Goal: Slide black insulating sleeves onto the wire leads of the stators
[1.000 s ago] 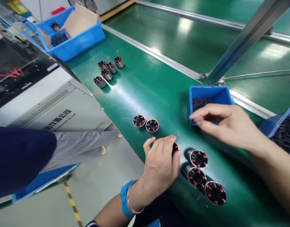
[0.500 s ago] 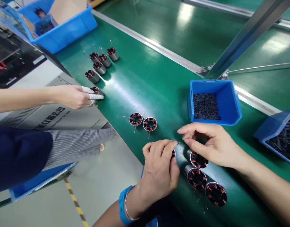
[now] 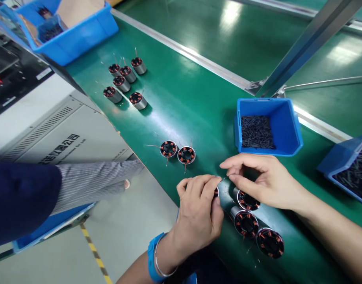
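Note:
My left hand [image 3: 198,211] is wrapped around a motor stator [image 3: 216,193], which it mostly hides; a bit of copper winding shows between finger and thumb. A thin wire [image 3: 223,179] runs from there to my right hand [image 3: 254,177], whose thumb and a finger pinch its end. Just below my right hand, one metal-cased stator [image 3: 248,200] rests on the green bench. Two more stators, a middle one [image 3: 245,224] and a lower one [image 3: 270,243], lie close by it. Beyond my left hand, a stator [image 3: 168,148] and its neighbour [image 3: 186,155] sit with leads sticking out.
A blue bin [image 3: 269,126] of short dark tubes stands behind my right hand, a second blue bin [image 3: 349,169] at the right edge. Several stators [image 3: 121,83] stand farther up the bench. A large blue crate [image 3: 77,39] is at its far end. A co-worker's dark sleeve [image 3: 24,197] shows left.
The co-worker's hand has left the bench and gone out of view. The stator it touched now stands farther in from the edge. My own hands have hardly moved.

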`<state>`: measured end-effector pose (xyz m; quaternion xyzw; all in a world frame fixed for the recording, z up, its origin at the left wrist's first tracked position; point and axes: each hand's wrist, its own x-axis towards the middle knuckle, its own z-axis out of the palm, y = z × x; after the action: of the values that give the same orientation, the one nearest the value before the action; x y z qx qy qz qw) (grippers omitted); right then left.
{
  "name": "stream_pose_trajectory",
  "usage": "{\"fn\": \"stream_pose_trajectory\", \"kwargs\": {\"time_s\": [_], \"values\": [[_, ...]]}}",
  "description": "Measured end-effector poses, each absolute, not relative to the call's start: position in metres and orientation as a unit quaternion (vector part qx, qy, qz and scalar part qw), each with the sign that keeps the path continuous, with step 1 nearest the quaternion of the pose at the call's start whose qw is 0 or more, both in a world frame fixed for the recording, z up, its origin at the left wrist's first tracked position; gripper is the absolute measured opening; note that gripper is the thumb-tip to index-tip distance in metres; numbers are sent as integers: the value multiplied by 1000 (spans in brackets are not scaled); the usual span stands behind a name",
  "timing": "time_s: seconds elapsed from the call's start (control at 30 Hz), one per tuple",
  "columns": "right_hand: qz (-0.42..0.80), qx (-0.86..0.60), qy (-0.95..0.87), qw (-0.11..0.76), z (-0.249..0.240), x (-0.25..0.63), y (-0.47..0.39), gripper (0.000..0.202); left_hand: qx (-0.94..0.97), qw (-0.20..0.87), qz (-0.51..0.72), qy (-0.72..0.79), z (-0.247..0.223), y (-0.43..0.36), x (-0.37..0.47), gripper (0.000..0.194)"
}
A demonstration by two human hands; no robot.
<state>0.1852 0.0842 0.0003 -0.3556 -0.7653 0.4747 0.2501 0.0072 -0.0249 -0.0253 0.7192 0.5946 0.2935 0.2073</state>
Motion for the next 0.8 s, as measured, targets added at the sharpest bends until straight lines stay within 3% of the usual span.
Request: {"fn": "stream_pose_trajectory", "kwargs": {"time_s": [0.57,0.8], "values": [[511,-343,-756,223,-5,185,87,22,703,287,309,572,-15,-17,0,35],[407,-287,-848,179,1,190,89,17,703,287,318,567,-17,-15,0,34]]}}
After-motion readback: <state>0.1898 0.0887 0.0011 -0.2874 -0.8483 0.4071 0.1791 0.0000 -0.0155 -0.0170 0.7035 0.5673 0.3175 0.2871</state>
